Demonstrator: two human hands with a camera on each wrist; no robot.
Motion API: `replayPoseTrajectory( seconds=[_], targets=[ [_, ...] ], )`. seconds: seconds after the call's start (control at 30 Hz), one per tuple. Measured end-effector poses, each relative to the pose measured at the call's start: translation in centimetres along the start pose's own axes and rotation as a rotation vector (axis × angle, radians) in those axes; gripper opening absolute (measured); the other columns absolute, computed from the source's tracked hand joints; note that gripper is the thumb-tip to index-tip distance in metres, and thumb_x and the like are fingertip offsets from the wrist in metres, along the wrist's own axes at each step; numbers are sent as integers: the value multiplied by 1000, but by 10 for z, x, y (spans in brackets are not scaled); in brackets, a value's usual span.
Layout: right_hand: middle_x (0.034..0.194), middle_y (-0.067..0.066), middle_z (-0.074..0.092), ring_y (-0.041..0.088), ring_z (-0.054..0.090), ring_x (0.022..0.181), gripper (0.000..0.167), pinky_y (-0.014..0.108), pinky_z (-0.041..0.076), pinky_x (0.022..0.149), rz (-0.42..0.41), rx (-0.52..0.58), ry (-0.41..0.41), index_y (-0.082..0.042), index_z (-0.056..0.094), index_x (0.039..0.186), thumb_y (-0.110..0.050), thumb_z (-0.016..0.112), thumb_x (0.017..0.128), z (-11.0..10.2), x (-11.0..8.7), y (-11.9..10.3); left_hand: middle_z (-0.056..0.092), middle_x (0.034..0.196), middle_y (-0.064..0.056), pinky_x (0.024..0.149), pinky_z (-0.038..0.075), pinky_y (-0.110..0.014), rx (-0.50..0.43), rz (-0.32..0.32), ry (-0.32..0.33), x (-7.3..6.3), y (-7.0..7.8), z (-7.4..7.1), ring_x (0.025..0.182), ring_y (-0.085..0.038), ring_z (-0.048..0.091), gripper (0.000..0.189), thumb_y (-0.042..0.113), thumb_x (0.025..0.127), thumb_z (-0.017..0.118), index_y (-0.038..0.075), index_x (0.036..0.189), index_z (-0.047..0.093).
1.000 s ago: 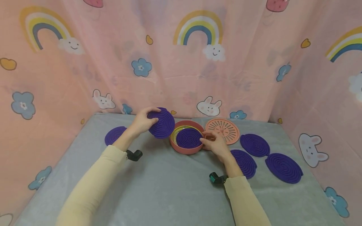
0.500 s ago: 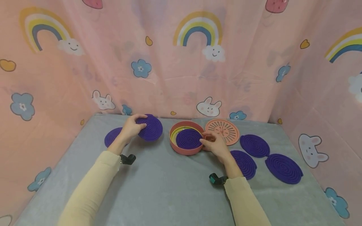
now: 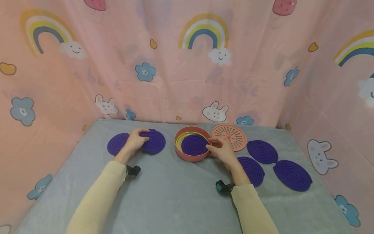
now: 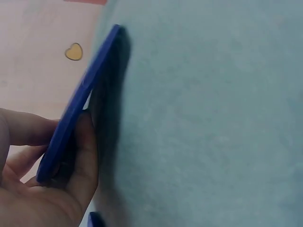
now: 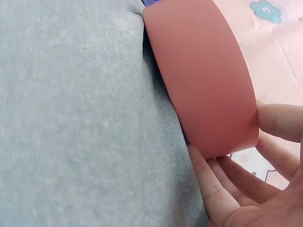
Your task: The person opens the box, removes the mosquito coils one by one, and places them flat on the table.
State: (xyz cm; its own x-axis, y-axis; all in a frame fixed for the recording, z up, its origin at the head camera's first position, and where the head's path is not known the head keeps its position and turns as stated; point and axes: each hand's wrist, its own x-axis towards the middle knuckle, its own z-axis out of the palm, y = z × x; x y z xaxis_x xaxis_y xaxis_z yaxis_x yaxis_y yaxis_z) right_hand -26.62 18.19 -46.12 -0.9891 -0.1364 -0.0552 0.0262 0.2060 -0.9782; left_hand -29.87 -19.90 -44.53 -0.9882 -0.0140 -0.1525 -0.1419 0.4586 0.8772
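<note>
My left hand [image 3: 135, 141] pinches a purple mosquito coil [image 3: 155, 142] by its left edge, low over the cloth. In the left wrist view that coil [image 4: 81, 101] is seen edge-on, tilted, with the thumb on one side and fingers on the other. Around the right side of a round coral-red tin [image 3: 193, 158] curls my right hand [image 3: 222, 151]; the right wrist view shows its fingers at the tin's side wall [image 5: 203, 80]. Inside the tin lies another purple mosquito coil [image 3: 194, 145], over a yellow-rimmed inner part [image 3: 181, 137].
A slotted orange lid [image 3: 233, 138] lies behind my right hand. To the right are three purple coils, one [image 3: 262, 151] at the back, one [image 3: 293, 175] outermost, one [image 3: 252, 170] partly behind my forearm. Another coil [image 3: 117, 143] lies left. A patterned curtain [image 3: 175, 94] closes the back.
My left hand has carried its coil leftward, away from the tin, and lowered it toward the cloth beside the left coil. The right hand stays at the tin.
</note>
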Motion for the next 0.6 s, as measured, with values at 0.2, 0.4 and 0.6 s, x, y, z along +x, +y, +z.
replayPoseTrajectory(
  seconds=[0.2,0.4,0.6],
  targets=[
    [134,25,52,35,59,115,45,40,61,86,-5,-5,-2,0,56,138,-12,71,97,-1,-1,-1,30,159,-28,119,27,-60,88,-15,4,4,-2,2,147,-47,27,48,5,99,59,2,146,48],
    [135,25,51,37,59,117,45,39,61,86,-6,-9,-1,-1,57,138,-12,71,97,0,-1,-1,36,154,-31,116,29,-63,315,48,-13,8,4,-3,142,-49,33,51,10,99,60,0,147,45],
    [136,24,50,36,58,118,45,40,61,87,7,0,-2,-2,57,138,-13,71,97,-1,-1,-2,46,146,-32,110,40,-61,444,126,-27,8,14,-16,134,-49,45,48,10,100,56,-4,145,47]
  ],
)
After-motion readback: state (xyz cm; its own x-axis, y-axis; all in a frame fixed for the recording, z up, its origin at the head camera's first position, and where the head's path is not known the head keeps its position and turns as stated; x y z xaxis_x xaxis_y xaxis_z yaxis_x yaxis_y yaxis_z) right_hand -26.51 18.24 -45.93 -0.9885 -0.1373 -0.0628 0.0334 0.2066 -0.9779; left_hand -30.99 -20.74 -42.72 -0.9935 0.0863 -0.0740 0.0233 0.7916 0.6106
